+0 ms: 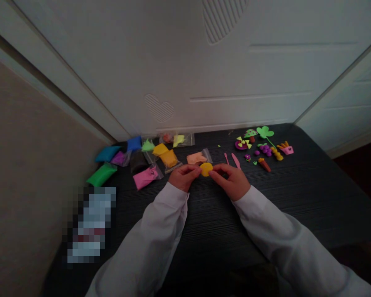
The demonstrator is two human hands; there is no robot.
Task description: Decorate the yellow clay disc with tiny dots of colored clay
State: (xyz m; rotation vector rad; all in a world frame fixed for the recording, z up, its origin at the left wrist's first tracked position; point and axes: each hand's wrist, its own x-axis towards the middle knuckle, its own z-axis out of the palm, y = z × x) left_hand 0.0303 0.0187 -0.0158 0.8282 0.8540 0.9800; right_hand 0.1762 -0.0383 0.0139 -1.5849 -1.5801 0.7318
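A flat yellow disc of modelling clay (207,169) is held up between my two hands. My left hand (183,176) pinches its left edge between thumb and fingers. On the opposite edge, my right hand (231,180) grips it the same way. Just beyond the disc lies an open bag of peach clay (196,158). Two pink plastic tools rest past my right hand: a knife (235,160) and a thinner stick-like one (226,158).
Bags of coloured clay, among them a pink one (144,177) and a green one (101,175), cover the left of the black table (210,222). Small clay models, such as a mushroom (251,134) and a four-lobed green flower (265,132), stand back right. A white panel (185,74) rises behind.
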